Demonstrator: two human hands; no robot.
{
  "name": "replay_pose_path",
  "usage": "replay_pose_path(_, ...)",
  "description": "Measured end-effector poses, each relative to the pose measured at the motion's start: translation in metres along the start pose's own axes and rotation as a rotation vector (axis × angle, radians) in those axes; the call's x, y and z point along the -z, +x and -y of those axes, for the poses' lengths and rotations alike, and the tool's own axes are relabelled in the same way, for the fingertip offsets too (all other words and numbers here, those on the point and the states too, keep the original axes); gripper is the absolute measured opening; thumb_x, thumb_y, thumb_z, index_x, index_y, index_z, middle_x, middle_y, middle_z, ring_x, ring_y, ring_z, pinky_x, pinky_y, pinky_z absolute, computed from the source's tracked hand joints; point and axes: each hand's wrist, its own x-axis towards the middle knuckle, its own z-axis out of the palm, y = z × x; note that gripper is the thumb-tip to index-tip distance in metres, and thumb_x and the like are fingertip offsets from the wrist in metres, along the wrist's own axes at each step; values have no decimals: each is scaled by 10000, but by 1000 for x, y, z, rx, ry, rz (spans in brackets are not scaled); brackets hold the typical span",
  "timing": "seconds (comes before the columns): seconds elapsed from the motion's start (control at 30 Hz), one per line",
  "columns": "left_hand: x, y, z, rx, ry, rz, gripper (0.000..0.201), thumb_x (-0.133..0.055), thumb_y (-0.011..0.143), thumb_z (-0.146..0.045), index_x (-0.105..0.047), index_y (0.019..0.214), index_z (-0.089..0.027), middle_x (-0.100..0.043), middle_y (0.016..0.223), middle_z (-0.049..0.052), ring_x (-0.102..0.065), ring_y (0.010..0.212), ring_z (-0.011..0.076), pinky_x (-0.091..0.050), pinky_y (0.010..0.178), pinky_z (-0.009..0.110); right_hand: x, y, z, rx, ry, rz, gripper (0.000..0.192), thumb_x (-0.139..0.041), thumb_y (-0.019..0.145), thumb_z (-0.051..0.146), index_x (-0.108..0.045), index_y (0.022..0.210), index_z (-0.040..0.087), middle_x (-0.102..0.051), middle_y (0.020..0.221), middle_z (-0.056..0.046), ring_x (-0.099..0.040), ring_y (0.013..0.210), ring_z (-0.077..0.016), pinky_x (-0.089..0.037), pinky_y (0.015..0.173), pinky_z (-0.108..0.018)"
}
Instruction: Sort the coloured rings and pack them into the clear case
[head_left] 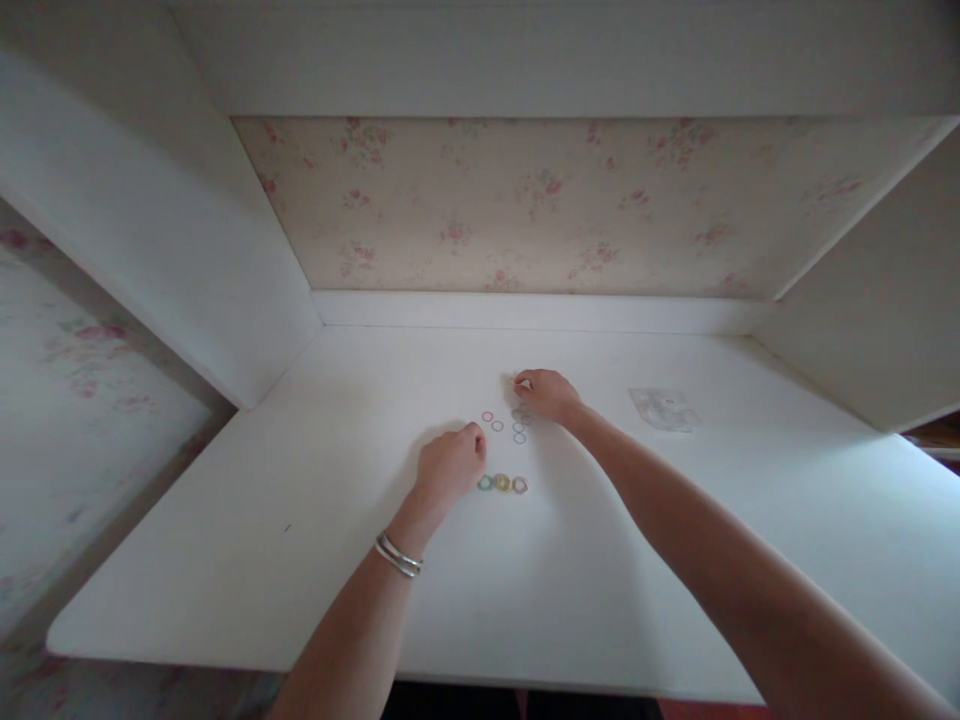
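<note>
Small coloured elastic rings lie on a white table (300, 560). Two red loose rings (492, 421) sit beside a few grey ones (519, 428). Closer to me, a row of three small piles (502, 484) shows green, yellow and pink. My left hand (450, 468), with silver bangles on the wrist, rests on the table just left of that row, fingers curled; I cannot see anything in it. My right hand (547, 394) lies at the far side of the grey rings, fingertips pinched together on the tabletop at a ring.
A small clear plastic bag (664, 408) lies flat to the right of my right hand. White panels wall in the table at left, right and above, with floral wallpaper (525, 200) behind. The table's front edge is near my body.
</note>
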Motion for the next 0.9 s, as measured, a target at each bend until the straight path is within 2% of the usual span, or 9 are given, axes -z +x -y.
replay_pose_path(0.1, 0, 0, 0, 0, -1, 1, 307, -324, 931, -375, -599, 1018, -268, -701, 908, 55, -651, 834, 210, -453, 697, 311, -5, 11, 2, -2, -51, 26, 298, -504, 844, 367, -694, 1049, 265, -676, 1070, -85, -610, 944, -234, -440, 767, -303)
replay_pose_path(0.27, -1, 0, 0, -5, 6, 6, 319, -310, 936, -378, -595, 1020, -264, -697, 904, 55, -652, 834, 215, -457, 693, 311, -6, 17, -4, -5, -101, 26, 262, -508, 848, 318, -725, 968, 232, -647, 1079, -96, -606, 938, -217, -432, 762, -268)
replay_pose_path(0.5, -1, 1, 3, -1, -36, 12, 316, -334, 931, -390, -609, 1028, -267, -699, 925, 56, -650, 858, 208, -456, 713, 304, 2, 1, -15, 37, -83, -16, 248, -485, 872, 241, -720, 901, 168, -637, 973, -93, -590, 876, -171, -404, 756, -233)
replay_pose_path(0.63, 1, 1, 2, -7, -47, 10, 312, -339, 929, -387, -613, 1027, -273, -704, 944, 53, -653, 860, 221, -460, 710, 318, 1, -45, -12, 31, -8, -151, 311, -397, 934, 288, -675, 1018, 175, -613, 940, -71, -570, 805, -149, -412, 735, -247)
replay_pose_path(0.67, 1, 1, 1, -5, -43, 9, 314, -336, 930, -384, -613, 1028, -272, -704, 945, 54, -654, 860, 224, -460, 708, 320, -2, -62, -9, 61, 96, -241, 298, -415, 931, 306, -680, 981, 179, -606, 886, -58, -560, 758, -145, -417, 713, -249)
replay_pose_path(0.73, 2, 0, 1, -1, -37, 11, 318, -334, 932, -380, -612, 1036, -268, -704, 943, 58, -654, 860, 219, -457, 712, 314, -9, -98, -2, 143, 273, -322, 282, -442, 924, 339, -685, 930, 196, -583, 804, -39, -540, 696, -142, -423, 659, -251)
replay_pose_path(0.8, 2, 0, 0, 1, -30, 9, 319, -333, 933, -378, -612, 1036, -263, -703, 935, 59, -653, 860, 209, -451, 721, 304, -16, -130, 5, 220, 360, -319, 278, -438, 931, 334, -683, 905, 206, -566, 777, -34, -535, 677, -138, -429, 644, -249)
replay_pose_path(0.9, 2, -1, 1, -5, -18, 0, 325, -326, 934, -391, -612, 1027, -268, -701, 928, 59, -651, 850, 208, -446, 722, 305, -23, -159, 8, 374, 329, -250, 257, -434, 936, 291, -679, 924, 218, -573, 811, -45, -553, 743, -146, -436, 686, -255)
